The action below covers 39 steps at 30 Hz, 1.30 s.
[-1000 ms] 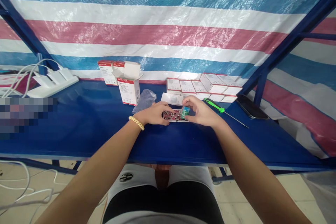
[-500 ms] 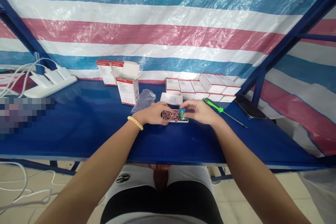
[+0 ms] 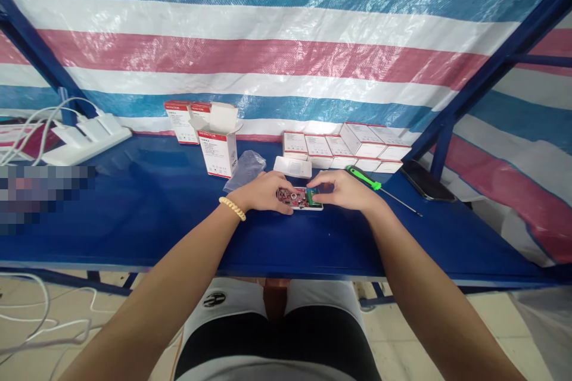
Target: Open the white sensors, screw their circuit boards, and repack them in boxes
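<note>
On the blue table lies a white detector housing with a red circuit board (image 3: 298, 197) facing up. My left hand (image 3: 268, 191) grips its left end, thumb along the near edge and fingers on the far side. At the right end of the board sits a green and blue battery (image 3: 313, 196). My right hand (image 3: 342, 190) has thumb and fingers closed on that battery, which is partly hidden by them. Just behind the board rests a white plastic cover (image 3: 292, 167), touched by neither hand.
An open detector box (image 3: 218, 155) and a crumpled clear plastic bag (image 3: 247, 169) stand left of the board. Stacked white boxes (image 3: 317, 147) are behind. To the right lie a green screwdriver (image 3: 366, 178) and a black phone (image 3: 428, 181). A power strip (image 3: 84, 140) is far left.
The battery now sits lower against the board under my right fingers. My left thumb has slid slightly right along the near edge. The surrounding objects stay put.
</note>
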Available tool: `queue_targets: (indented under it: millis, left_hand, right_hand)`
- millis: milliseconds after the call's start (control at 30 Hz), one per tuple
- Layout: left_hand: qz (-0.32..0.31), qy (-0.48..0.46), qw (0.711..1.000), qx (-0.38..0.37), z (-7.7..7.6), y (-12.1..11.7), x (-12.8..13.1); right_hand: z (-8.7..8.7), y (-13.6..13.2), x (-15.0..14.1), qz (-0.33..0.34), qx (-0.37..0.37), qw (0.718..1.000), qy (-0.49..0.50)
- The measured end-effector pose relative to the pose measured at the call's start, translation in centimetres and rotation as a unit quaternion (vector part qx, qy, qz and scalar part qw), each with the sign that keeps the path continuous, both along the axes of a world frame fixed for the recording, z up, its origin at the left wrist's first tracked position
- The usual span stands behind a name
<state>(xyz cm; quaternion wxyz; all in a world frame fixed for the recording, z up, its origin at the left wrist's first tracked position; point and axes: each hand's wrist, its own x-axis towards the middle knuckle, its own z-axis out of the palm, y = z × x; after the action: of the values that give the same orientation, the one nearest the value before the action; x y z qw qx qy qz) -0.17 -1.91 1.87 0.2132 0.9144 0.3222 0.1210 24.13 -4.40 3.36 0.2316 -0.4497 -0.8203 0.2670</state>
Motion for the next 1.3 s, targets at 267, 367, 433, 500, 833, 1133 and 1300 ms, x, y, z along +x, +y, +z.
queue_targets:
  millis: [267,367,433,500,833,1133,1300]
  left_hand:
    - [0.007,-0.021,1.000,-0.011,-0.1,0.2,-0.1]
    - [0.008,-0.023,1.000,-0.013,-0.1,0.2,-0.2]
    - [0.005,-0.024,1.000,-0.016,0.0,0.2,-0.2]
    - [0.000,-0.025,0.999,-0.026,0.1,0.2,-0.3]
    - [-0.017,-0.017,0.998,-0.051,0.1,0.2,-0.3]
    - [-0.019,-0.012,0.997,-0.070,0.3,0.1,-0.3]
    - [-0.024,-0.017,0.998,-0.061,0.2,0.1,-0.2]
  right_hand:
    - [0.0,0.0,0.2,0.035,0.040,0.998,-0.022]
    - [0.1,-0.1,0.0,0.020,0.041,0.999,-0.021]
    - [0.3,-0.3,-0.1,0.024,0.041,0.999,-0.023]
    - [0.4,-0.4,-0.2,0.035,0.038,0.998,-0.030]
    - [0.2,-0.4,-0.4,0.064,0.074,0.994,-0.047]
    - [0.8,-1.0,-0.7,0.047,0.058,0.996,-0.050]
    - [0.9,-1.2,-0.6,0.042,0.063,0.996,-0.039]
